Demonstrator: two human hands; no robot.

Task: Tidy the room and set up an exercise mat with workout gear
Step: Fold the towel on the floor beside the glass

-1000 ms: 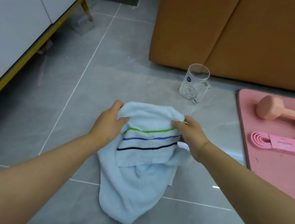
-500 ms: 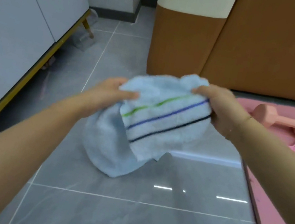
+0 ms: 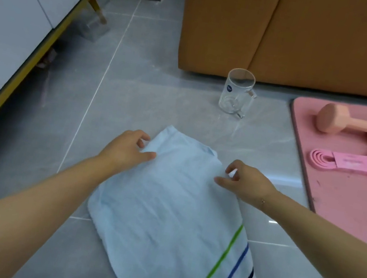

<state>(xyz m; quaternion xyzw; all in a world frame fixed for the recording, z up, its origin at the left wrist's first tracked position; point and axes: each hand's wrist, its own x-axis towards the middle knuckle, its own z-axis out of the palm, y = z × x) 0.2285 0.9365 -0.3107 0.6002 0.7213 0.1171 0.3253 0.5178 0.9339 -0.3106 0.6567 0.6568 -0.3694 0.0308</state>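
A light blue towel (image 3: 165, 209) with green, blue and black stripes lies spread on the grey tiled floor in front of me, striped end nearest me. My left hand (image 3: 126, 151) pinches its far left edge, thumb on top of the cloth. At the far right corner my right hand (image 3: 245, 183) pinches the edge with curled fingers. The pink exercise mat (image 3: 345, 228) lies to the right, carrying a pink dumbbell (image 3: 361, 126) and a coiled pink resistance band (image 3: 354, 164).
A clear glass mug (image 3: 237, 92) stands on the floor beyond the towel, in front of a brown sofa base (image 3: 294, 35). White cabinets with a yellow-edged base (image 3: 26, 20) run along the left. A clear container (image 3: 94, 25) sits beside the cabinet leg.
The towel was lifted off the floor in both hands, then laid down flat and spread out, striped end now toward me. Both hands came down to its far edge.
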